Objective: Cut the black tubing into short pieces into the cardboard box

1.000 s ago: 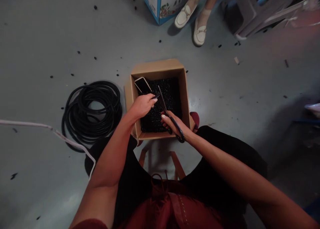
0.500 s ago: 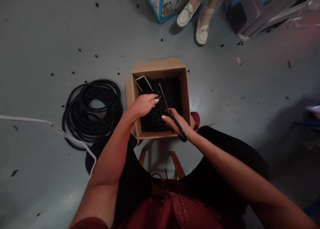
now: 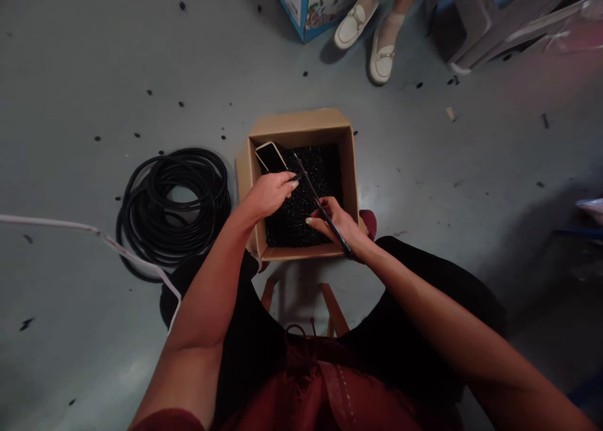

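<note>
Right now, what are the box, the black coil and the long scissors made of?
The box looks like plain brown cardboard, matte, with folded flaps. The coil looks like rubbery plastic cable, dull black, bending in smooth loops. The scissors seem to have dark metal blades with a faint shine, but the right hand covers the handles, so I can't tell about those.

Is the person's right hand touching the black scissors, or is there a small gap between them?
Touching. The head view shows the right hand gripping the black scissors, with the shank running under the palm and fingers and no gap visible.
</note>
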`<action>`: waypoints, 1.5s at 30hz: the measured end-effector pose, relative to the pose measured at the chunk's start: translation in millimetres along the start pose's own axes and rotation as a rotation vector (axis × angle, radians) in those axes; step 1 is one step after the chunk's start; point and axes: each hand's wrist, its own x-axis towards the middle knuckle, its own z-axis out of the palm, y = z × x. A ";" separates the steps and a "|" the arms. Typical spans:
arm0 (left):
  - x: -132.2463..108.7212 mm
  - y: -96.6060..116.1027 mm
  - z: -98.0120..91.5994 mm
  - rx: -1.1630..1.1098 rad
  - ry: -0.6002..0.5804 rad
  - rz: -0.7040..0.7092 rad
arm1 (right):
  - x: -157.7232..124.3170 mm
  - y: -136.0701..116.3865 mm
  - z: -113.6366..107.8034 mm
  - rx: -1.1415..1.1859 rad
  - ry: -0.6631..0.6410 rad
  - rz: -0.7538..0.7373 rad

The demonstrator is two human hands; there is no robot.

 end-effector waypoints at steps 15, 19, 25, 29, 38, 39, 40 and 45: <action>-1.6 4.2 -1.7 -0.095 0.026 -0.013 | -4.1 -9.5 -4.7 0.029 0.000 0.003; -2.5 4.3 -2.2 -0.071 0.024 0.000 | -1.1 -5.3 -4.3 0.055 -0.036 0.017; -2.5 3.8 -3.5 -0.076 0.034 -0.018 | 0.1 -9.6 -9.1 -0.119 0.046 -0.004; -2.6 4.1 -3.5 -0.099 0.049 -0.005 | -1.8 -13.2 -10.9 -0.114 0.053 -0.009; -1.7 2.1 -2.8 -0.124 0.061 0.016 | -4.3 -14.6 -14.2 0.008 -0.032 -0.023; -1.7 2.0 -2.6 -0.133 0.061 0.017 | -4.3 -15.3 -14.5 -0.012 -0.031 -0.013; -1.8 2.1 -2.5 -0.138 0.061 0.019 | -4.2 -16.1 -14.6 -0.029 -0.031 -0.004; -1.9 2.4 -2.4 -0.139 0.051 0.025 | -5.2 -19.9 -14.7 -0.081 -0.036 0.020</action>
